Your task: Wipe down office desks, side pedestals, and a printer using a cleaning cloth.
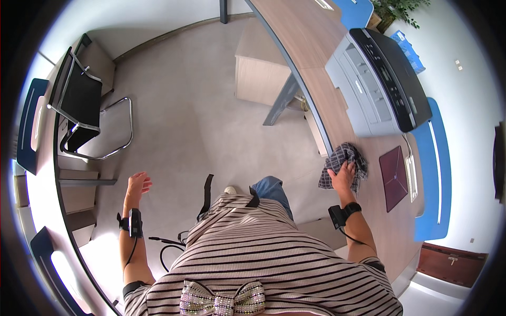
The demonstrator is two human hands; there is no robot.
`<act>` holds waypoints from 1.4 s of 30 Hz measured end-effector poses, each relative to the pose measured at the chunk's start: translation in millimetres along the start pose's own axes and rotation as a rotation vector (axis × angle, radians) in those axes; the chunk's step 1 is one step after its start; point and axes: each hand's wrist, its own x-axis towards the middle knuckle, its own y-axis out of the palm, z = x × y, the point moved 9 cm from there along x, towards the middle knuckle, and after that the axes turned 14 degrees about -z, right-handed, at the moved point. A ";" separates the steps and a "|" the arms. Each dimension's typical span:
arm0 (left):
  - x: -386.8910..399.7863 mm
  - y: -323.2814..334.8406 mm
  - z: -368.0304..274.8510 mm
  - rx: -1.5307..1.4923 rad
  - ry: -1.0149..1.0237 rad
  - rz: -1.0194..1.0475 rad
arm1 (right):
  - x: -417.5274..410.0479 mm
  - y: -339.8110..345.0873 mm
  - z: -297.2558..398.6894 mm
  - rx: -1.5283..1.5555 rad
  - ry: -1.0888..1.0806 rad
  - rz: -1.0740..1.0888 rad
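My right hand [343, 176] presses on a bunched dark checked cloth [335, 162], fingers spread over it, at the near edge of the wooden desk [318, 51]. Part of the cloth hangs over that edge. Whether the fingers grip it, I cannot tell. A dark red folder or envelope [394, 178] lies flat on the desk to the right of the cloth. Beyond the cloth stands a grey and black printer [377, 85]. My left hand [138, 185] hangs in the air above the floor at the left, fingers slightly bent, holding nothing.
At the left, a black chair [81, 96] with a chrome frame stands by another desk [39, 197]. A wooden cabinet [259, 79] and a slanted metal desk leg [281, 100] are under the right desk. Blue partition panels [435, 170] and a power strip [412, 177] line its far side.
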 end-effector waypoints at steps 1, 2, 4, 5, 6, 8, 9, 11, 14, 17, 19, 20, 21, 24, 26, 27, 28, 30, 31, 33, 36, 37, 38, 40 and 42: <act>5.5 3.1 -4.9 -0.002 -0.002 0.002 | 15.3 1.7 18.2 -0.013 -0.040 -0.003; 9.9 9.0 -11.0 -0.006 0.003 0.022 | 31.1 2.1 34.4 -0.007 -0.075 -0.001; 16.7 23.1 -24.4 -0.010 0.006 0.036 | 65.2 8.4 64.7 0.011 -0.106 -0.021; 21.1 34.2 -29.5 -0.021 0.009 0.052 | 81.7 10.7 79.4 0.027 -0.134 -0.039; 28.3 44.1 -41.0 -0.031 0.021 0.064 | 99.9 12.5 98.8 0.042 -0.142 -0.049; 38.0 68.4 -64.1 -0.049 0.012 0.091 | 136.4 15.3 139.2 0.068 -0.180 -0.051; 42.1 84.5 -77.1 -0.060 0.002 0.132 | 155.7 15.2 156.9 0.093 -0.196 -0.060; 52.0 105.8 -105.3 -0.063 0.042 0.162 | 193.9 21.0 190.6 0.110 -0.213 -0.020; 78.0 124.2 -141.4 0.013 -0.011 0.180 | 254.3 19.1 251.6 0.197 -0.205 -0.006; 100.1 128.5 -180.2 0.017 -0.022 0.141 | 306.0 19.7 298.3 0.246 -0.200 -0.001; 114.2 126.2 -204.6 0.012 -0.031 0.110 | 335.6 21.6 325.0 0.252 -0.200 0.034; 120.9 126.1 -217.2 0.024 -0.015 0.108 | 351.7 20.9 338.4 0.265 -0.186 0.032; 128.2 128.3 -228.2 -0.002 -0.016 0.115 | 368.0 21.3 352.1 0.275 -0.188 0.016; 155.2 134.1 -251.6 0.016 -0.042 0.152 | 409.6 18.7 397.4 0.301 -0.182 0.006; 166.2 142.3 -274.1 0.072 -0.074 0.181 | 429.7 22.7 416.9 0.320 -0.153 0.007; 177.0 145.9 -288.2 0.092 -0.052 0.203 | 442.9 24.2 429.7 0.303 -0.163 -0.015; 188.4 151.1 -297.3 0.159 -0.048 0.230 | 454.6 24.9 436.9 0.326 -0.165 -0.040; 218.5 164.1 -322.3 0.258 -0.025 0.295 | 475.0 23.1 444.0 0.351 -0.178 -0.084; 237.8 168.3 -338.8 0.289 -0.004 0.319 | 486.2 20.6 443.5 0.324 -0.183 -0.113; 281.9 176.3 -376.7 0.319 0.035 0.311 | 497.6 25.8 428.0 0.336 -0.156 -0.113; 339.7 180.8 -431.9 0.348 0.098 0.273 | 504.3 33.1 359.0 0.236 0.110 -0.106; 350.5 187.8 -445.0 0.362 0.108 0.297 | 502.0 36.0 329.4 0.191 0.208 -0.086; 359.8 192.5 -458.9 0.344 0.122 0.295 | 497.8 36.6 297.5 0.196 0.320 -0.131; 380.2 191.7 -478.5 0.350 0.122 0.289 | 483.7 41.4 242.9 0.191 0.539 -0.168; 392.4 183.3 -480.3 0.377 0.092 0.279 | 470.1 49.4 190.9 0.135 0.752 -0.152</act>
